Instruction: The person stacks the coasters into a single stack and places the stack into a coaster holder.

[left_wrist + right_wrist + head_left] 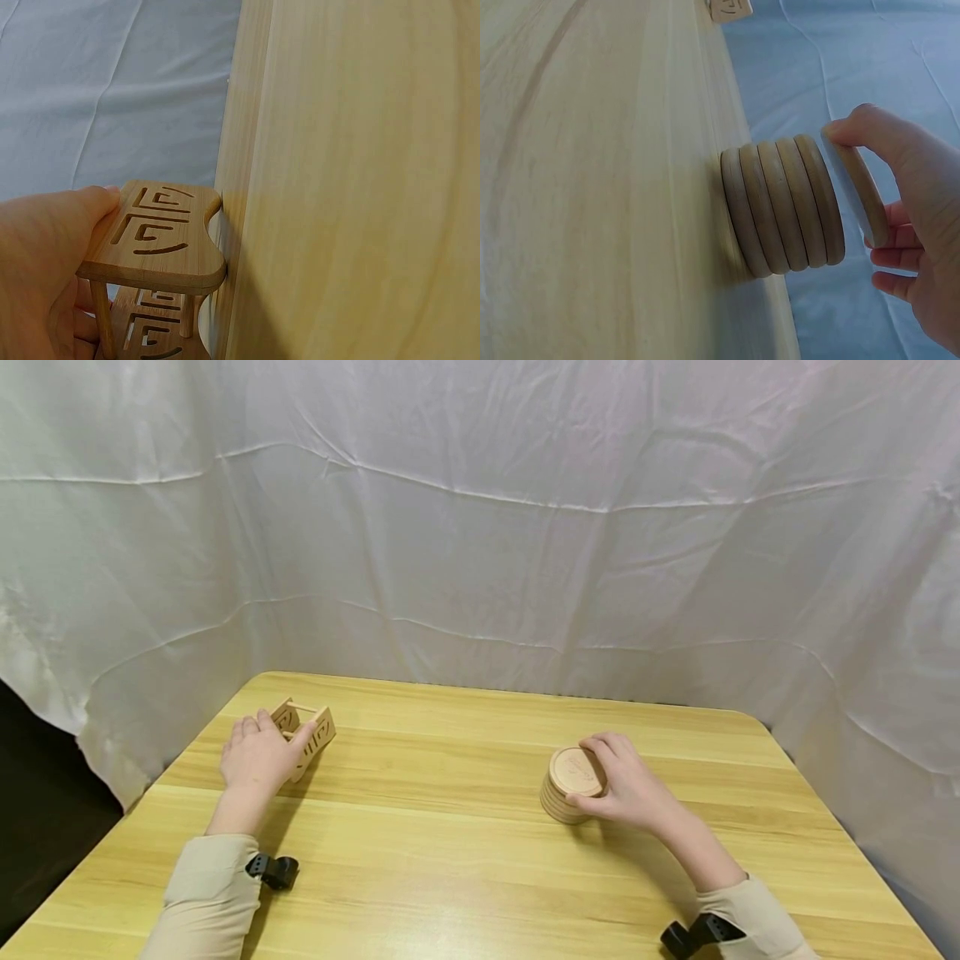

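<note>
Head view: my left grip (258,753) clamps a pale wooden fretwork rack (321,737) near the table's (420,868) far left corner; my right grip (632,789) is at a stack of round pale wooden discs (555,807), right of middle. Left wrist view: the grip straddles the rack from side to side. Right wrist view: the grip pinches one round wooden disc (865,191) by its rim, tilted, just off the stack. I'd judge this the lift; next calls for raising it clear.
</note>
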{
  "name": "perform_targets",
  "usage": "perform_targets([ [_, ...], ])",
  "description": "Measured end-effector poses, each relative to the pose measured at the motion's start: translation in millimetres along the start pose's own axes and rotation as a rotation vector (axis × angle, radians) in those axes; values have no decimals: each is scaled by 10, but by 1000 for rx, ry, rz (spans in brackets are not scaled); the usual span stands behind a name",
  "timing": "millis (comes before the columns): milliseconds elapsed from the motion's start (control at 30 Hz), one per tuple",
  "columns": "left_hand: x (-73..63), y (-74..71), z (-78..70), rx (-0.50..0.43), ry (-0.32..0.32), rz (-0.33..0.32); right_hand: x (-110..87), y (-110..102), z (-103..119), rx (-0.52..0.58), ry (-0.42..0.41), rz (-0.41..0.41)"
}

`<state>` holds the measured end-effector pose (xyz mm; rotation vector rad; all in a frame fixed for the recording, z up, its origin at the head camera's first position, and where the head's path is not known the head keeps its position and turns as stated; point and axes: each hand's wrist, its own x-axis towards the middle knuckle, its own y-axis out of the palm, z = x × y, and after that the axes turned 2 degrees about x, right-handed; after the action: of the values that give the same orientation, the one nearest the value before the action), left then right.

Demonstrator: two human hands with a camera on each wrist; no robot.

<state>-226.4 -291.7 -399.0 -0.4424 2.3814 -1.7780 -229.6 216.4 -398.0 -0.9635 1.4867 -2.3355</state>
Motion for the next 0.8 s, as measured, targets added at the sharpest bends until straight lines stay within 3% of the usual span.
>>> perform_targets([
  [800, -14, -6, -1, 5, 5, 8, -26, 29, -30, -11, 51, 75],
])
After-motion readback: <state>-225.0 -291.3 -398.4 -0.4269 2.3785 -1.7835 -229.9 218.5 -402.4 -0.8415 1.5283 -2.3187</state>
